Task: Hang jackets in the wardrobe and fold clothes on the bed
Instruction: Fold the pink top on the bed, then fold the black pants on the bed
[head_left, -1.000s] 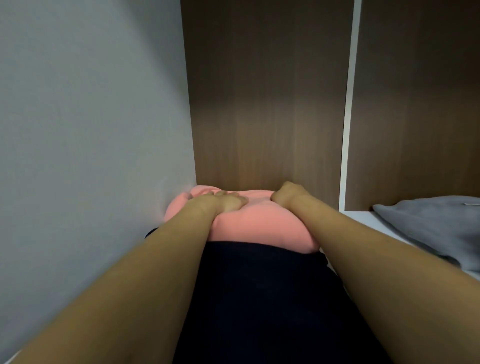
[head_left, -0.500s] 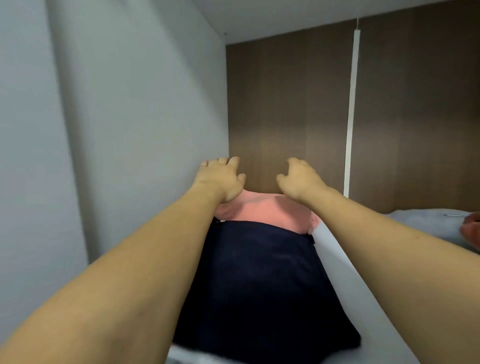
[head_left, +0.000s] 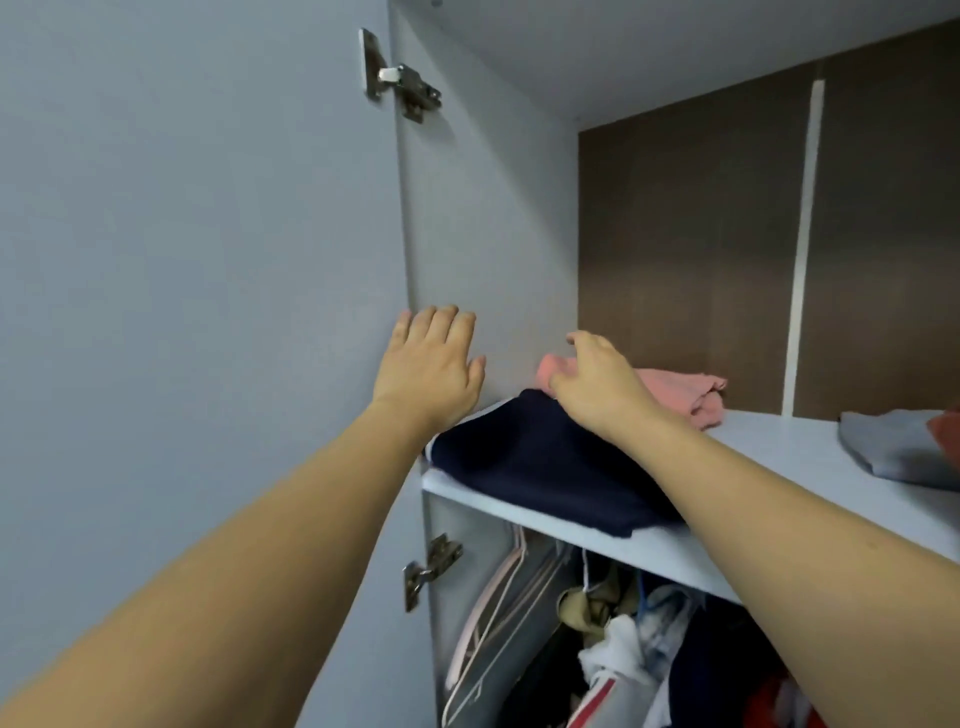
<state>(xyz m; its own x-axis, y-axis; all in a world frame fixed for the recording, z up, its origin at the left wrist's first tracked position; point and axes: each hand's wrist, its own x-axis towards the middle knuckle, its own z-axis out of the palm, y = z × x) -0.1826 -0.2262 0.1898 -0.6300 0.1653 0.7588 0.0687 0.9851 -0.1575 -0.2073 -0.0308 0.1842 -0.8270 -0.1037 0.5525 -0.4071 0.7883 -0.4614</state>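
Observation:
A folded navy garment (head_left: 540, 467) lies at the left end of the white upper wardrobe shelf (head_left: 779, 452). Behind it sits a folded pink garment (head_left: 680, 392). My left hand (head_left: 428, 366) hovers with straight, spread fingers in front of the grey side panel, above the navy garment's left edge, holding nothing. My right hand (head_left: 597, 382) hangs over the back of the navy garment, in front of the pink one, fingers loosely curved and empty. Below the shelf, jackets and clothes (head_left: 639, 654) hang on hangers.
A grey folded garment (head_left: 904, 447) with something red beside it lies on the shelf at the right. The open wardrobe door (head_left: 197, 312) stands at the left with two metal hinges (head_left: 400, 78). Empty pale hangers (head_left: 493, 613) hang at the left below the shelf.
Both hands have lifted off the pink garment and drawn back toward me. The camera has pulled away, showing the shelf edge, the door and the hanging clothes below.

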